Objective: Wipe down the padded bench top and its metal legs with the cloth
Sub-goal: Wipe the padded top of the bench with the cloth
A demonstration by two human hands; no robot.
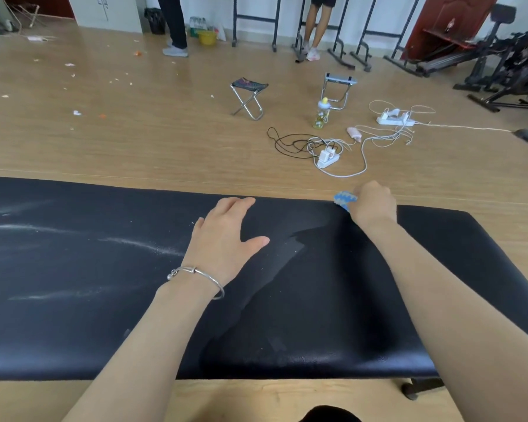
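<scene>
A long black padded bench top fills the lower half of the view, with white dusty streaks on its left part and a damp sheen near the middle. My left hand rests flat on the pad, fingers straight, a silver bangle on the wrist. My right hand grips a blue and white cloth at the pad's far edge. Only a small part of the cloth shows past the fingers. One dark metal leg foot shows under the near right corner.
On the wooden floor beyond the bench lie power strips with tangled cables, a bottle and two small folding stools. Two people's legs stand at the back, with exercise machines at the right.
</scene>
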